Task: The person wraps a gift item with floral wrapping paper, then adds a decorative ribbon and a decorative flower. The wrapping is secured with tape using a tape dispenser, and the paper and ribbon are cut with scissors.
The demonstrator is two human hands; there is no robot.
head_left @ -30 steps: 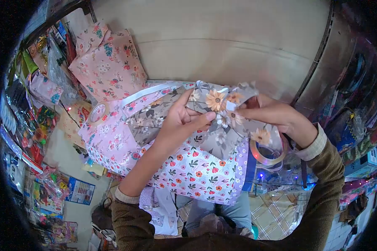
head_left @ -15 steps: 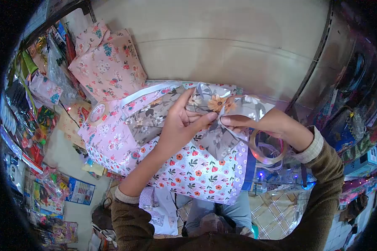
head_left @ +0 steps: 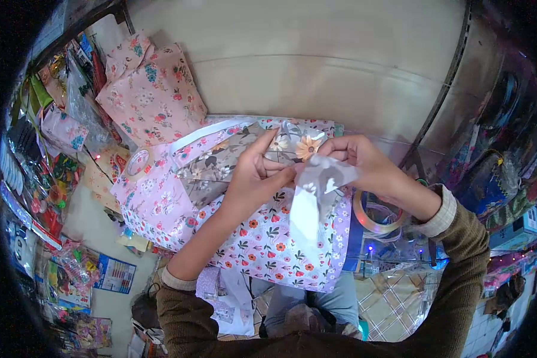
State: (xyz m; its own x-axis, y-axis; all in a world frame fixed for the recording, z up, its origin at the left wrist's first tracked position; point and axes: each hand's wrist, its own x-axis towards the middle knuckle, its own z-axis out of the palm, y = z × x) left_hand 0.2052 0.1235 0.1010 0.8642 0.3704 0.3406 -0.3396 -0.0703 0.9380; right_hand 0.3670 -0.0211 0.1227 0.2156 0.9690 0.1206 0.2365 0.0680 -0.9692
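The left hand [head_left: 253, 182] pinches the grey floral wrapping paper [head_left: 206, 173] with its thumb tip partly hidden, while the fingers of the right hand [head_left: 373, 170] are closed on a turned-back flap of it, just beside. The paper lies across a white sheet with red and orange flowers [head_left: 262, 253] and a pink floral sheet [head_left: 155, 197], with one tape roll [head_left: 379, 228] near the right wrist.
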